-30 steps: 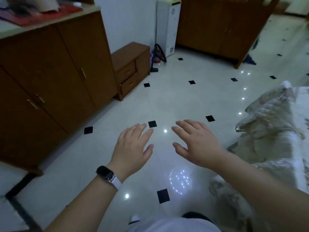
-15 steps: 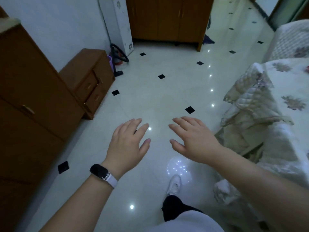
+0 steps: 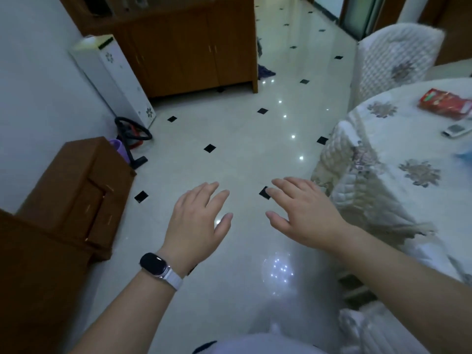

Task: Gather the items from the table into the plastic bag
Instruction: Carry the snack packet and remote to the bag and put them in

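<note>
Bare forearms; black smartwatch (image 3: 155, 266) on white strap on the left wrist

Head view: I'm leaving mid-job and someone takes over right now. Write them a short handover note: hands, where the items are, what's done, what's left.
Hands: left hand and right hand are both open, empty, held over the floor.
Items: a red packet, a small grey gadget and something blue at the frame edge lie on the table to the right.
Bag: no plastic bag clearly in view.
Done: nothing bagged that I can see.
Left: reach the table, find the bag, put every item in.
</note>
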Demonstrator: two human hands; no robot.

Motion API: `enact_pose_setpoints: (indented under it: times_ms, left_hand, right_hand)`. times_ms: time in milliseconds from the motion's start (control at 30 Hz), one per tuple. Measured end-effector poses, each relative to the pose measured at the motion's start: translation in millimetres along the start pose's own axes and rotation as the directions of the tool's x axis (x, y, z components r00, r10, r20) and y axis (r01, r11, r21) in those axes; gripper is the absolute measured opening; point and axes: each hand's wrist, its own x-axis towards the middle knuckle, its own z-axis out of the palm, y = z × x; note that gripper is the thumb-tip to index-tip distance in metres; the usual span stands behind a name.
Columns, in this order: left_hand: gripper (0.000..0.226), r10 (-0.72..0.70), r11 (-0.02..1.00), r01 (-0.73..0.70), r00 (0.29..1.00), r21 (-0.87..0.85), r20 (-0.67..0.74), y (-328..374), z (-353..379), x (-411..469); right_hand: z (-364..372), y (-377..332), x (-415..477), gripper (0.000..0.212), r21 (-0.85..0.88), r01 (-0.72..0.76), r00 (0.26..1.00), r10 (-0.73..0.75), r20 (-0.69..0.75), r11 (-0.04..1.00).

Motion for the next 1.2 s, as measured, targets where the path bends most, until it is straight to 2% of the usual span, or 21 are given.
enact_pose_setpoints:
  times_ms: [100,233,367,700,833,1067,1200]
  left_hand:
    - [0.043,0.073,0.997,-0.074,0.997,-0.027,-0.013,-0.8,18.0,44.6]
    - [0.043,0.167,0.981,-0.17,0.985,-0.089,-0.038,-5.7,49.7,101.9]
    - [0.041,0.262,0.952,-0.266,0.964,-0.155,-0.045,-18.4,84.9,163.8]
    - [0.046,0.445,0.849,-0.445,0.893,-0.284,-0.067,-90.2,148.4,342.6]
    - [0.047,0.508,0.806,-0.502,0.859,-0.314,-0.069,-111.9,166.3,410.8]
    - [0.048,0.643,0.689,-0.621,0.762,-0.374,-0.08,-96.1,202.5,502.8]
    - [0.048,0.682,0.648,-0.653,0.727,-0.393,-0.082,-71.7,233.8,552.6]
  right_hand:
    - [-4.4,23.5,11.4,0.052,-0.039,-0.07,0.997,0.069,-0.037,0.997]
    - [2.0,57.3,26.3,0.052,-0.072,-0.187,0.982,0.189,0.011,0.98]
    - [10.0,87.0,54.0,0.052,-0.132,-0.286,0.957,0.289,-0.002,0.949]
    - [29.8,137.7,197.8,0.057,-0.224,-0.507,0.85,0.525,0.029,0.832]
    - [29.1,156.1,250.1,0.056,-0.236,-0.573,0.811,0.585,-0.024,0.784]
    - [35.3,201.0,276.8,0.054,-0.25,-0.697,0.703,0.709,-0.056,0.672]
    - [43.9,246.9,286.1,0.055,-0.19,-0.8,0.59,0.803,-0.085,0.569]
